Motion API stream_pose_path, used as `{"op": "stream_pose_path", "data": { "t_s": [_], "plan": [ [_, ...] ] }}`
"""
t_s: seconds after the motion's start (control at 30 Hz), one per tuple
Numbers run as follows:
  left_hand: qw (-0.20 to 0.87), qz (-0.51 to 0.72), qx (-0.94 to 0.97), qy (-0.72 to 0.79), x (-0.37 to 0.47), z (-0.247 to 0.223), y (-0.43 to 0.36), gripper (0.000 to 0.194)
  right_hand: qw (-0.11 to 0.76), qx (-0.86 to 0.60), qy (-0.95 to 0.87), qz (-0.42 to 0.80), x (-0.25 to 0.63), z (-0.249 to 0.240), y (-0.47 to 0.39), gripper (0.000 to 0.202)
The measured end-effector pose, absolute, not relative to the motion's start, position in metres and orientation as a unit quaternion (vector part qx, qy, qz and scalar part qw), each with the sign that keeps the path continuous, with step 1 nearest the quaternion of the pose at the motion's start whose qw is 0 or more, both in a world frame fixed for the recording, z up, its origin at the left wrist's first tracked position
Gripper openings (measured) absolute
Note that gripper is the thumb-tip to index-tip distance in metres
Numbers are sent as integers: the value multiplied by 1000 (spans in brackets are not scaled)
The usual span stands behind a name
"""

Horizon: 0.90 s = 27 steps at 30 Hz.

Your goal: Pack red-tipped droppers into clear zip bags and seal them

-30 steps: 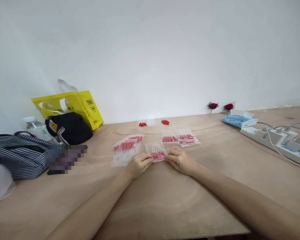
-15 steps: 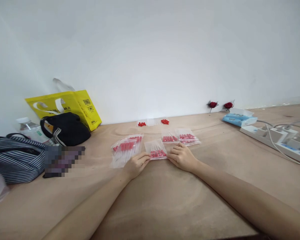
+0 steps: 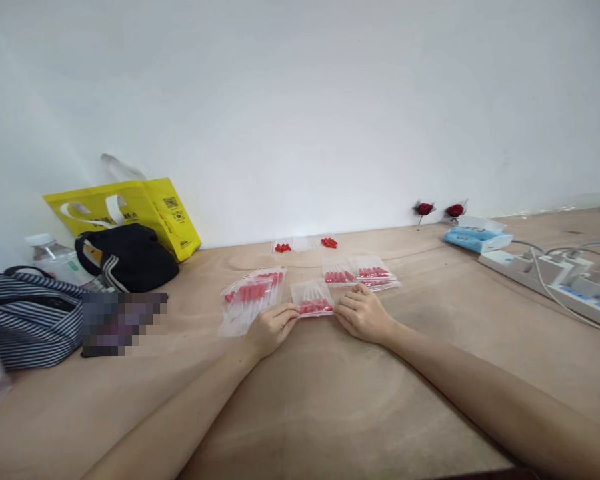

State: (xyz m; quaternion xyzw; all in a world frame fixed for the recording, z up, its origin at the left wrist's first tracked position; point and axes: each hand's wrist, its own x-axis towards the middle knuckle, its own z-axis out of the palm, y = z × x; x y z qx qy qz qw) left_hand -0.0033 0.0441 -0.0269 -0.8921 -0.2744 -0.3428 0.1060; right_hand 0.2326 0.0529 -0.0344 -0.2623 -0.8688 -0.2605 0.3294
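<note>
Just below frame centre, our left hand (image 3: 273,327) and right hand (image 3: 365,315) pinch the clear bag (image 3: 310,291) by its lower corners, so we should keep that edge taut.

Small red cylindrical pieces (image 3: 316,306) show uniform colour through the flat clear plastic bag (image 3: 312,291). Rectangular yellow fabric tote bag (image 3: 153,212): black print, white handles (image 3: 114,208). Soft striped fabric bag (image 3: 35,327): dark and pale bands. Long white plastic power strip (image 3: 520,277): blue areas. Wooden tabletop (image 3: 290,400): light brown.
</note>
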Motion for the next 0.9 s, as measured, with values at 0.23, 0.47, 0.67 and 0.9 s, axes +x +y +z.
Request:
{"op": "stream_pose_path", "data": {
  "t_s": [0.23, 0.47, 0.67, 0.9],
  "plan": [
    [118, -345, -893, -262, -2, -28, 45, 14, 350, -248, -869, -248, 209, -33, 52, 18],
    [140, -349, -890, -257, -1, -28, 45, 16, 360, -220, -872, -248, 185, -36, 60, 19],
    [174, -352, -888, -239, 1, -25, 45, 13, 348, -215, -879, -245, 184, -36, 61, 22],
    [163, -335, -890, -264, 4, -23, 42, 16, 344, -217, -880, -246, 181, -33, 59, 23]
  ]
}}
